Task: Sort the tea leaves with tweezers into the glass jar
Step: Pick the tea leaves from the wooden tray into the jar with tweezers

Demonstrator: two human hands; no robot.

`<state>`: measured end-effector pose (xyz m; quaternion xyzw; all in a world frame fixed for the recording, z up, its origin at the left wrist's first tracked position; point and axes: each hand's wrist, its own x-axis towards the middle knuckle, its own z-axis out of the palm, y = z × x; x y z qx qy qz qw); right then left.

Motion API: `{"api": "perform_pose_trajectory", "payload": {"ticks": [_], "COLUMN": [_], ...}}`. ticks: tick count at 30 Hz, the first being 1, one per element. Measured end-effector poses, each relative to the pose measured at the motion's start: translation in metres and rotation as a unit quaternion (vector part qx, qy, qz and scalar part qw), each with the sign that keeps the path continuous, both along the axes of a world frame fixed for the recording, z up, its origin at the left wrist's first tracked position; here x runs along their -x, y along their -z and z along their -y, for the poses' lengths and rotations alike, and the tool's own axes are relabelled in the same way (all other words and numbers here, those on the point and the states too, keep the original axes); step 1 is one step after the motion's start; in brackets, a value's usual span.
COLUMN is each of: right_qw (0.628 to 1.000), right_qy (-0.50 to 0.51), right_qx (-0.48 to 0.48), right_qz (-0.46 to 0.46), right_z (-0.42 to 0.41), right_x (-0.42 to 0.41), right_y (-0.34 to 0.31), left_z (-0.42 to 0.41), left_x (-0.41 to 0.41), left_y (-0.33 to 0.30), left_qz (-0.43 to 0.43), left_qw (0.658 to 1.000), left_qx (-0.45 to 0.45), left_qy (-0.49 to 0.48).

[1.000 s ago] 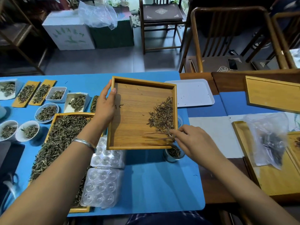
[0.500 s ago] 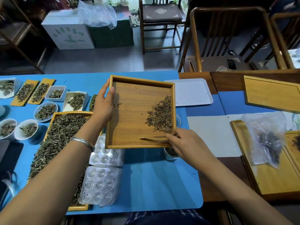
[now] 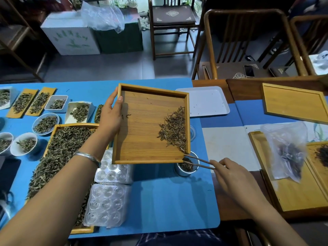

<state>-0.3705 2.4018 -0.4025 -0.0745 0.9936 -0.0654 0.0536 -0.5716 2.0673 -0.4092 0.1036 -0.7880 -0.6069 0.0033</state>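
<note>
My left hand (image 3: 111,116) grips the left rim of a square wooden tray (image 3: 142,139), held tilted above the blue table. A pile of dark tea leaves (image 3: 174,128) lies against the tray's right rim, reaching its near right corner. Under that corner stands a small glass jar (image 3: 186,168) with tea leaves inside. My right hand (image 3: 229,173) holds brown tweezers (image 3: 198,161), whose tips sit at the tray's corner just over the jar's mouth.
A large wooden tray of green tea (image 3: 58,153) lies at the left, with several small dishes of leaves (image 3: 45,123) behind it. Two clear plastic blister trays (image 3: 108,204) lie in front. A white tray (image 3: 204,101), wooden trays (image 3: 292,103) and a plastic bag (image 3: 287,150) are at right.
My right hand has drawn back to the right, off the tray's near edge. The tweezers now reach out from it to the tray's corner, and the jar is uncovered.
</note>
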Motion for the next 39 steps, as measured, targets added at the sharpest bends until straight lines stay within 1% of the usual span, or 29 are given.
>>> {"api": "perform_pose_trajectory", "payload": {"ticks": [2, 5, 7, 10, 13, 16, 19, 25, 28, 31, 34, 39], "right_qw": [0.999, 0.991, 0.987, 0.984, 0.984, 0.987, 0.987, 0.992, 0.995, 0.991, 0.991, 0.989], "right_qy": [0.028, 0.059, 0.072, 0.094, 0.096, 0.120, 0.129, 0.100, 0.074, 0.089, 0.083, 0.095], "right_qx": [0.031, 0.116, 0.141, 0.141, 0.129, 0.102, 0.088, 0.080, 0.060, 0.085, 0.093, 0.110], "right_qz": [0.003, -0.007, -0.024, -0.047, -0.071, -0.038, -0.025, -0.013, -0.042, -0.053, -0.057, -0.031], "right_z": [0.001, 0.016, 0.031, 0.055, 0.073, 0.078, 0.074, 0.070, 0.067, 0.062, 0.057, 0.047], "right_x": [-0.004, -0.001, 0.009, 0.026, 0.036, 0.041, 0.034, -0.007, -0.018, -0.025, -0.031, -0.040], "right_y": [-0.002, -0.008, -0.010, -0.013, -0.015, -0.008, -0.003, 0.001, 0.006, 0.010, 0.012, 0.012], "left_z": [0.000, -0.001, -0.001, -0.001, 0.001, 0.001, 0.001, 0.001, -0.002, -0.003, -0.003, -0.004], "left_x": [-0.001, -0.001, -0.001, -0.001, -0.001, -0.002, -0.001, -0.001, -0.001, -0.001, 0.001, 0.000], "left_y": [0.000, -0.002, -0.002, -0.001, 0.000, -0.001, -0.003, -0.002, -0.003, -0.003, -0.002, -0.002], "left_qz": [-0.001, -0.006, -0.005, 0.003, 0.002, 0.008, 0.005, 0.001, -0.004, -0.009, -0.009, -0.018], "left_qw": [1.000, 1.000, 1.000, 1.000, 1.000, 1.000, 1.000, 1.000, 1.000, 1.000, 1.000, 1.000], "left_qx": [-0.006, -0.002, -0.005, -0.006, 0.008, 0.010, 0.015, 0.010, 0.004, -0.005, -0.002, 0.008], "left_qy": [0.003, 0.002, 0.003, -0.001, 0.001, 0.002, 0.001, 0.003, 0.003, 0.004, 0.009, 0.013]}}
